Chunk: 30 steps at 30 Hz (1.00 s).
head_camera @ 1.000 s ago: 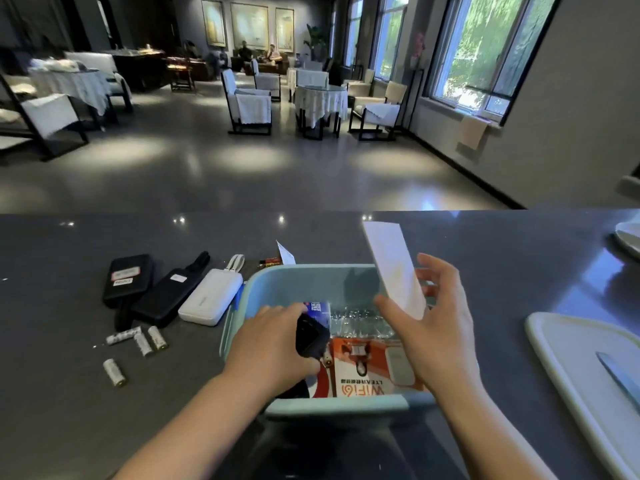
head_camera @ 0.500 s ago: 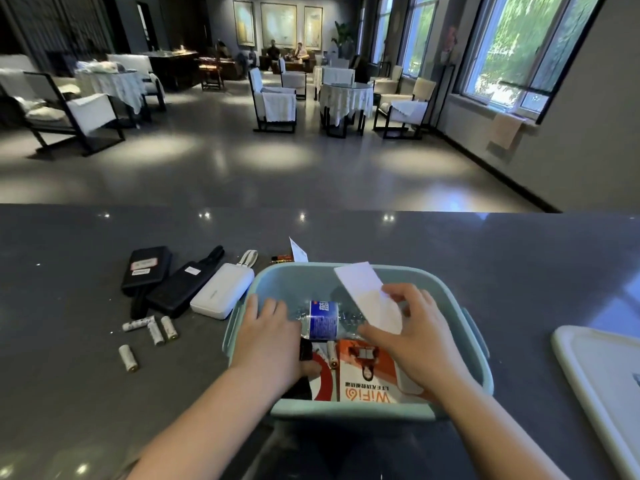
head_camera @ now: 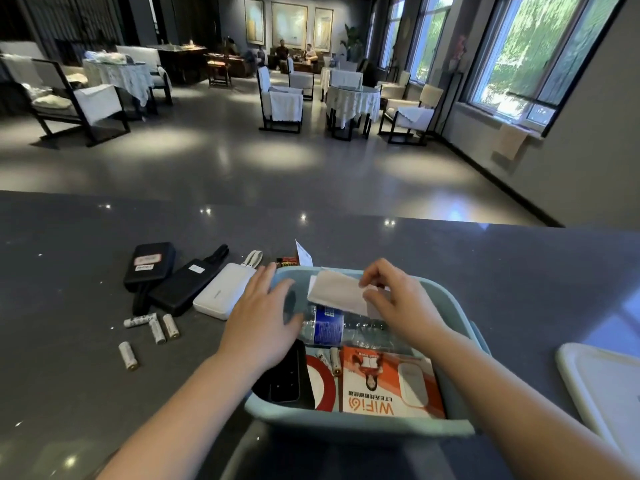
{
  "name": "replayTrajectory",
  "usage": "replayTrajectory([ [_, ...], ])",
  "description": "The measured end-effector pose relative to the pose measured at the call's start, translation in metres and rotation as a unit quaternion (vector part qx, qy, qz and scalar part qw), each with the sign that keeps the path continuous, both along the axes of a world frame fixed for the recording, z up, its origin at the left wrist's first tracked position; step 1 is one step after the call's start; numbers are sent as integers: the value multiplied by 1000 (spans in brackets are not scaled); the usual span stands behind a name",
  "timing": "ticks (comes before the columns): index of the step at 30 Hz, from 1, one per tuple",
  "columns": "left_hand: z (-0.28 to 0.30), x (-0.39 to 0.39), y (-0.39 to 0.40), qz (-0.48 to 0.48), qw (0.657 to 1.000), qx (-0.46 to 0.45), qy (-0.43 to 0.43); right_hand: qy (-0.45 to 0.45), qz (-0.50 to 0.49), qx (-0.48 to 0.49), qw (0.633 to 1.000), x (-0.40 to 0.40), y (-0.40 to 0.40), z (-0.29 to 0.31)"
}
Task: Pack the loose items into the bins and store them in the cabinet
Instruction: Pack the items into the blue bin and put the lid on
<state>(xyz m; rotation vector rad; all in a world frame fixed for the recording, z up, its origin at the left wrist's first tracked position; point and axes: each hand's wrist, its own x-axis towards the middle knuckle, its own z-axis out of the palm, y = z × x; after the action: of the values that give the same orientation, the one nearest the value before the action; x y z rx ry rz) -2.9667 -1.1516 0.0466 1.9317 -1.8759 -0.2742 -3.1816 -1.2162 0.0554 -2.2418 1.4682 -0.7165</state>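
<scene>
A light blue bin [head_camera: 360, 426] stands on the dark counter in front of me. Inside lie a clear water bottle with a blue label [head_camera: 329, 325], an orange WiFi box [head_camera: 388, 386], a black device [head_camera: 287, 381] and loose batteries [head_camera: 334, 360]. My right hand [head_camera: 398, 299] pinches a white flat box [head_camera: 337, 292] low over the bottle at the bin's far side. My left hand [head_camera: 263, 318] hovers with straight fingers over the bin's left rim, holding nothing.
Left of the bin lie a white power bank [head_camera: 223, 294], a black power bank [head_camera: 183, 287], a black case [head_camera: 149, 265] and several loose batteries [head_camera: 152, 329]. A small paper tag [head_camera: 304, 254] and an orange battery [head_camera: 287, 261] lie behind the bin. A white lid [head_camera: 602, 386] sits at right.
My right hand has lowered the white box from upright above the bin to nearly flat inside it. My left hand has let go of the black device and moved left over the rim.
</scene>
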Motion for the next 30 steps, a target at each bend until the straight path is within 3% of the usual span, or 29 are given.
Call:
replayTrajectory([
  [8,0,-4,4,4,999,12,-37,119,-6,-160,980,6,-6,-15],
  [20,-2,-4,3,4,998,17,-56,224,7,-97,970,13,-9,-27],
  [30,-3,0,2,3,1000,7,-9,74,-32,-58,995,10,-11,-28],
])
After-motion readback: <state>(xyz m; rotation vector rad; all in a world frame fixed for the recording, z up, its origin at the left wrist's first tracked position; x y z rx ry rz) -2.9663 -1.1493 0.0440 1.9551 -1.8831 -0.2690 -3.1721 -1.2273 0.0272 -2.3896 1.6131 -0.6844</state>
